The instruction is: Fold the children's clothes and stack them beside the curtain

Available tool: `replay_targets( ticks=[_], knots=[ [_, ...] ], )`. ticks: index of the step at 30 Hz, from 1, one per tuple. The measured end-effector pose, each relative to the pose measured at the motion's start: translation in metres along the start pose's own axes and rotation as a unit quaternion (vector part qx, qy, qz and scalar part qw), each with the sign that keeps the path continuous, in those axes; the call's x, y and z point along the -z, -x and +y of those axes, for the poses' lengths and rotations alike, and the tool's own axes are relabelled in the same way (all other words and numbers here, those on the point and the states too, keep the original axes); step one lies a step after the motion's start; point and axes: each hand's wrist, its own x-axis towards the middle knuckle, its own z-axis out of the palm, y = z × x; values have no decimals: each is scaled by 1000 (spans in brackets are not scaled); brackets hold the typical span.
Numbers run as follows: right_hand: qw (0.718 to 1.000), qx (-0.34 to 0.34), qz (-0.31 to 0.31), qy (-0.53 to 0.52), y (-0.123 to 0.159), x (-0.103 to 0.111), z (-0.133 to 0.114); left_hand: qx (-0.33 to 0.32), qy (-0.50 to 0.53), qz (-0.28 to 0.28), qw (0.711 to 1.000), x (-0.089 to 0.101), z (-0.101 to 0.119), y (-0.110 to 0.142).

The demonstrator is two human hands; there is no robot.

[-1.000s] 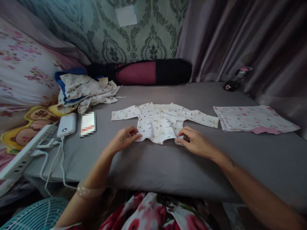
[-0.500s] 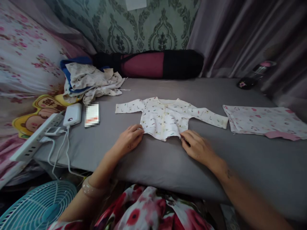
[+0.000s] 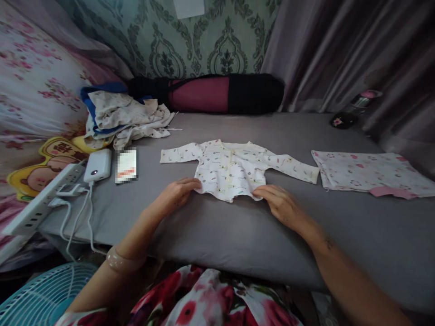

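A small white patterned baby shirt [image 3: 234, 166] lies flat on the grey mattress [image 3: 238, 231], sleeves spread to both sides. My left hand [image 3: 176, 194] rests at the shirt's lower left corner, fingers stretched toward the hem and touching it. At the lower right corner my right hand [image 3: 280, 203] lies flat on the mattress, its fingertips on the hem. Neither hand grips the cloth.
A folded pink-printed cloth [image 3: 370, 174] lies to the right. A heap of clothes [image 3: 125, 120] sits at the back left, next to a dark and pink bolster [image 3: 210, 93]. A power bank [image 3: 98, 165], card [image 3: 126, 165] and power strip [image 3: 41, 199] lie left. A blue fan [image 3: 41, 299] stands below.
Both hands went from pinching the shirt's bottom corners to lying flat with fingers stretched along the hem. The view shifted slightly.
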Motion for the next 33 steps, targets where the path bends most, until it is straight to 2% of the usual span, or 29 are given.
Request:
replay_targets(
  ticks=[4,10,14,16,18,20,22,25,30,33],
  knots=[
    [999,-9,13,40,-1,11,5,-13,10,-12,1000,14,-4,-3],
    [999,-23,-34,29,1,15,3,-25,-29,-42,998,16,-5,-5],
    [997,-54,-49,-13,-7,23,-1,0,-76,-5,997,16,0,-12],
    [995,-96,-24,-17,-16,27,1,10,-88,32,996,13,7,-21],
    [990,-136,21,21,-28,27,9,-4,-76,54,996,7,20,-36],
    [983,-153,45,90,-40,26,20,-42,-43,36,998,-3,38,-54],
    [977,-148,23,151,-49,23,32,-81,-20,0,997,-15,56,-74],
    [970,-128,-25,205,-57,20,46,-91,-20,-23,995,-37,78,-100],
    [960,-106,-49,254,-61,18,56,-55,-49,-16,997,-70,87,-113],
    [952,-99,-42,286,-62,18,61,-48,-66,-36,996,-78,85,-109]
  ],
)
